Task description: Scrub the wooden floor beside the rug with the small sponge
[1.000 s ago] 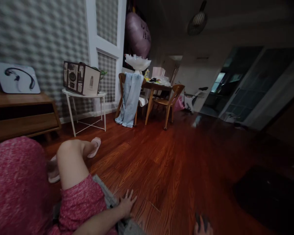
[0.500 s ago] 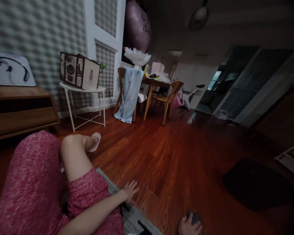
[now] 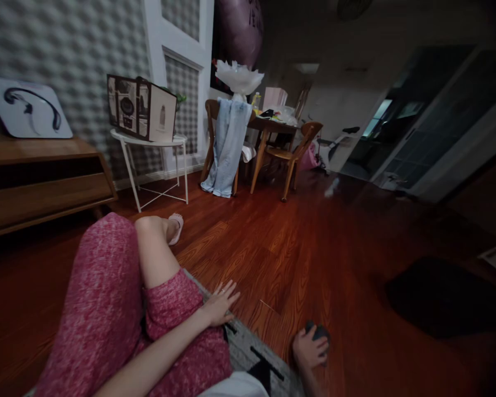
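One dark grey, rounded thing (image 3: 321, 333) sits in my right hand (image 3: 309, 348) in the head view, partly hidden by my fingers, which curl over it; what it is I cannot tell. I have it low over the wooden floor (image 3: 248, 248), just beyond the edge of the grey mat (image 3: 244, 335), and whether it rests on the boards or hangs a little above them I can't tell either. My left hand (image 3: 220, 306) holds nothing that I can see: its fingers are spread, with a ring on one of them, and it lies by the pink pants (image 3: 107, 292) on my leg, near the mat's edge and well apart from my right hand. The mat carries black marks. One of my knees is covered by the pants, the other is bare, and a foot in a pale slipper (image 3: 177, 232) rests on the floor. Farther off, a printed box (image 3: 162, 113) stands on a small white table (image 3: 181, 141), beside a low wooden cabinet (image 3: 33, 193). Light blue jeans (image 3: 228, 146) hang over a chair by the dining table. To my right, a large dark shape (image 3: 436, 295) lies on the floor, too dim to make out.
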Available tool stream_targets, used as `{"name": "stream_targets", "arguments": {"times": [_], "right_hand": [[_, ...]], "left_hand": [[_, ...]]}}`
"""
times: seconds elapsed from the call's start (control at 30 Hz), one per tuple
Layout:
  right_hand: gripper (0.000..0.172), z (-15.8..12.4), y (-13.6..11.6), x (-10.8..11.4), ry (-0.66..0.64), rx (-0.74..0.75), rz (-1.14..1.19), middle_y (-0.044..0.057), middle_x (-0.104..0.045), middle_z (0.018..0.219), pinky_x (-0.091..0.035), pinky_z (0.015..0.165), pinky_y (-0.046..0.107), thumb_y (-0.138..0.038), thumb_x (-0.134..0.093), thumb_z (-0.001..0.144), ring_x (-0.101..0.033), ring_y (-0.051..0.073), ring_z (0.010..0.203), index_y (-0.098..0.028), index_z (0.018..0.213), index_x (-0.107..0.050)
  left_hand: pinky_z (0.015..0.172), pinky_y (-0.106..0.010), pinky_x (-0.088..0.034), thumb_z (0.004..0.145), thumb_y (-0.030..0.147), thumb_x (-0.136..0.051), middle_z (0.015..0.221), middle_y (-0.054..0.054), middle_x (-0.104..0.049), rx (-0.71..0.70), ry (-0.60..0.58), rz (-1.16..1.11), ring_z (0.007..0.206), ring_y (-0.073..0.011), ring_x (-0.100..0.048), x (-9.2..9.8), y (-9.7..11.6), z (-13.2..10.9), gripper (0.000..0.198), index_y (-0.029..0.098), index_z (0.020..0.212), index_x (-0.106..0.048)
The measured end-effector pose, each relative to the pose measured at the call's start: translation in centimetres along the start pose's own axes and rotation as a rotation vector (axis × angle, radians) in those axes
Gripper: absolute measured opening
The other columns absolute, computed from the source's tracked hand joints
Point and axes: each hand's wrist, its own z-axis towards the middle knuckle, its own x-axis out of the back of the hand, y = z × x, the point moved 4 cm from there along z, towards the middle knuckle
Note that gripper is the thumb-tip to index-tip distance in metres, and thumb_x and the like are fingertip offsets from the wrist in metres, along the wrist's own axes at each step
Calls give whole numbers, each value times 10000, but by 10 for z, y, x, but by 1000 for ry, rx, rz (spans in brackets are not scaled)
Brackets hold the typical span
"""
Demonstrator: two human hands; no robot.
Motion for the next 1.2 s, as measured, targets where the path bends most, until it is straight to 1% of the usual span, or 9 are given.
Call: {"name": "stream_targets", "arguments": {"times": [0.3,0.4,0.5,0.63,0.8,0.9,0.97,1.07,1.2], "right_hand": [[591,-82,-179,-25,-403,353,25,184,-405,1551,-279,1113,576,-388,-229,973,-311,314,1457,-234,1508,-431],[570,-100,-215,-22,-541,528,44,138,-361,1588,-238,1163,497,-362,-262,975,-283,259,1476,-239,1505,-433],[542,-96,-214,-14,-590,740,115,94,-373,1588,-260,1166,446,-338,-280,977,-290,217,1471,-265,1485,-457],[523,-62,-150,-4,-564,872,175,72,-440,1538,-333,1135,394,-341,-281,974,-366,197,1425,-271,1434,-519],[576,-15,-23,8,-405,340,4,162,-451,1491,-396,1061,507,-392,-250,960,-410,298,1389,-220,1450,-498],[586,-20,6,19,-280,89,-6,207,-439,1493,-382,1026,594,-397,-260,957,-369,352,1407,-229,1486,-447],[594,-31,-5,26,-155,-33,28,248,-411,1507,-359,996,660,-391,-277,955,-335,403,1415,-214,1503,-424],[619,-55,-58,24,-76,-83,88,307,-347,1531,-329,971,710,-392,-270,959,-291,459,1421,-145,1507,-416],[618,-92,-156,6,-285,152,181,265,-344,1557,-288,1050,672,-366,-214,970,-252,403,1459,-142,1510,-416]], "left_hand": [[1226,-508,-145,872,468,-664,1644,-164,-157,-68,-6,13,1525,-305,-62,-2,6,-22,789,181,1534,-344],[1231,-489,-137,907,491,-614,1645,-157,-165,-97,11,17,1528,-285,-67,3,12,-32,744,187,1531,-345],[1234,-460,-128,921,479,-596,1646,-161,-163,-103,15,14,1530,-275,-60,7,15,-36,725,169,1528,-349],[1221,-493,-157,912,494,-589,1654,-141,-145,-78,2,-5,1530,-292,-54,5,11,-33,716,194,1522,-363],[1217,-508,-153,895,517,-589,1649,-133,-177,-93,-30,-13,1528,-303,-82,-4,8,-27,728,198,1516,-381],[1216,-521,-143,887,516,-598,1643,-151,-186,-68,-69,-8,1528,-312,-79,-6,8,-27,737,176,1508,-395],[1216,-531,-130,890,518,-591,1642,-149,-186,-62,-98,-1,1528,-313,-71,-7,9,-27,734,180,1511,-394],[1225,-512,-115,897,521,-582,1641,-162,-180,-45,-120,6,1527,-314,-74,-5,9,-29,743,153,1514,-392],[1217,-518,-155,910,557,-541,1644,-141,-194,-49,-99,24,1525,-316,-97,-1,8,-30,727,185,1517,-391]]}}
